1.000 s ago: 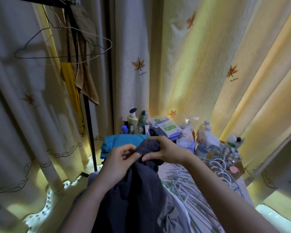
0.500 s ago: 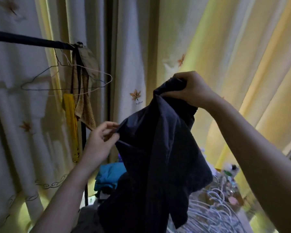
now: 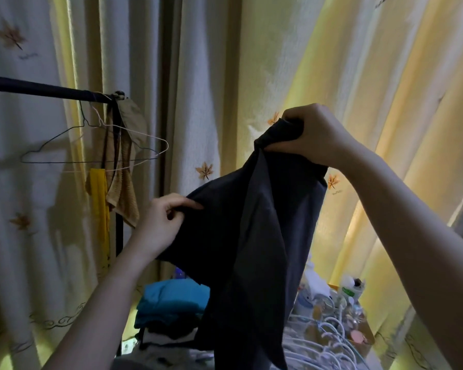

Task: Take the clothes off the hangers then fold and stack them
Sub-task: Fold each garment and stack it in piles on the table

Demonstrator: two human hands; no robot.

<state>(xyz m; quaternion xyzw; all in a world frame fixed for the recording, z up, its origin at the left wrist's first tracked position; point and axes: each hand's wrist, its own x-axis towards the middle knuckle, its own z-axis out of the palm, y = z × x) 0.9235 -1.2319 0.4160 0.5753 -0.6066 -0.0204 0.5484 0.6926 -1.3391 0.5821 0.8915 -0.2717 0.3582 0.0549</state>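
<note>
Head view: right hand (image 3: 316, 134) grips a bunched top edge of the dark garment (image 3: 251, 236), holding it high before the curtains, while left hand (image 3: 163, 222) pinches its lower left edge; folded clothes (image 3: 171, 300) sit stacked below, white hangers (image 3: 321, 340) piled beside them

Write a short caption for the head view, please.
Left hand and right hand hold up a dark garment; folded clothes lie below.

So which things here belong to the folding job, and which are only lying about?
Job: dark garment in left hand and right hand; folded stack; white hangers; wire hangers.
Lying about: bottles; brown towel; yellow cloth; curtains.
</note>
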